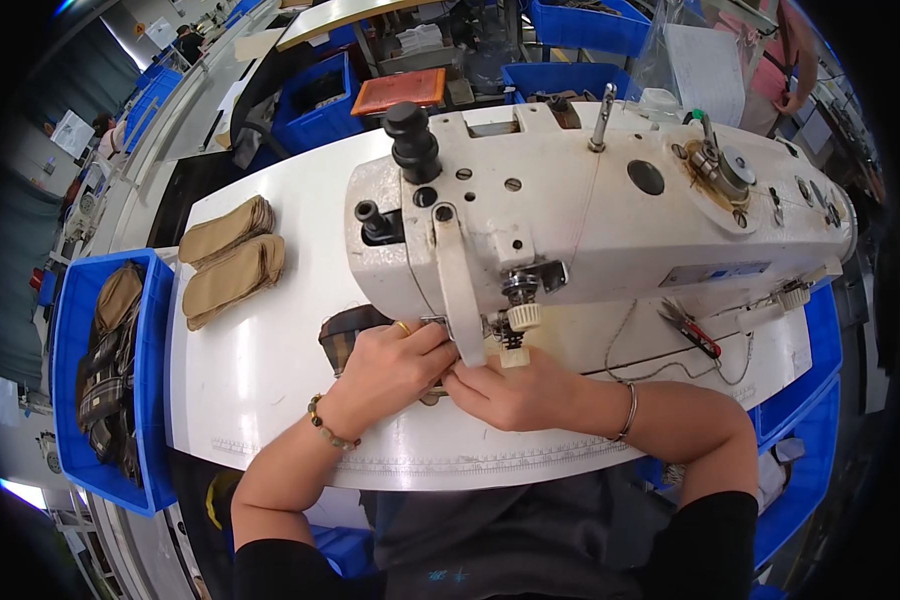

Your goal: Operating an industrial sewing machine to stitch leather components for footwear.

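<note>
Apparently aligns the plaid piece [340, 337] under the sewing machine [590, 210], inward of the table's front edge [510, 470], seemingly pinching in left hand [395, 360], cannot tell grip of right hand [518, 392], next needs steady guiding.

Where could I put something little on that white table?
On the bare white table between the tan stacks and the sewing machine, or below the stacks, between the blue bin and the left hand. It's crowded around that hand, the right hand and the checked cloth.
</note>
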Motion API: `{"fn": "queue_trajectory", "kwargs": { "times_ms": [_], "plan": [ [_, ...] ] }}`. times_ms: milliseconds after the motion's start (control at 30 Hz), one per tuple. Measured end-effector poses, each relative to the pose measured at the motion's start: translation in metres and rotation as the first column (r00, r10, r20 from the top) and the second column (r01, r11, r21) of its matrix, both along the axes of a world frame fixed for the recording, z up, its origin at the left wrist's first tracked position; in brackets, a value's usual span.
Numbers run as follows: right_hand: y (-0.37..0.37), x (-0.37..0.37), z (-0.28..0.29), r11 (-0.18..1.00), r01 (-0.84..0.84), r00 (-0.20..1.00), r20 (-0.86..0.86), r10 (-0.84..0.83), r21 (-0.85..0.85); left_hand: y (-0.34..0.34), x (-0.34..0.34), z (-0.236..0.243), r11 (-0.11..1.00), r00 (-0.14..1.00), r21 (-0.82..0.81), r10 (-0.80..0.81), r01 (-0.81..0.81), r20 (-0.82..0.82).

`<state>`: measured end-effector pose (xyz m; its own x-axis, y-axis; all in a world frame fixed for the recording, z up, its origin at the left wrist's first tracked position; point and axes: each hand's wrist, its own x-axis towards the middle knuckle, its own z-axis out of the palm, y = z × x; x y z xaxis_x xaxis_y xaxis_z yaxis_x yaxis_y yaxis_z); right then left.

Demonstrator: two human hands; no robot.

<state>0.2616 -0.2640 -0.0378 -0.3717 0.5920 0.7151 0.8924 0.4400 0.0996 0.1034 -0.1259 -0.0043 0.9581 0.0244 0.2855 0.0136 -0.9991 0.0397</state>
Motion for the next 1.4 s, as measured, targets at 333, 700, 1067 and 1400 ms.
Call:
{"fn": "queue_trajectory", "kwargs": {
  "times_ms": [333,700,1067,1400],
  "plan": [
    [-0.015,0.000,-0.001,0.923,0.151,0.987,0.103,-0.122,-0.354,0.004,-0.003,0.000,0.979,0.994,-0.178,0.109,-0.103,0.023],
    [-0.010,-0.005,-0.001,0.891,0.000,0.987,-0.144,-0.073,-0.454,-0.009,0.001,-0.006,0.963,0.983,-0.211,0.180,-0.170,0.027],
    [-0.012,-0.004,-0.003,0.903,0.060,0.994,-0.054,-0.092,-0.426,-0.011,0.004,-0.003,0.948,0.983,-0.266,0.182,-0.174,0.007],
    [-0.005,0.001,-0.004,0.945,0.052,0.990,-0.105,-0.090,-0.322,-0.003,0.005,0.003,0.985,0.995,-0.140,0.100,-0.098,0.009]
  ]
}}
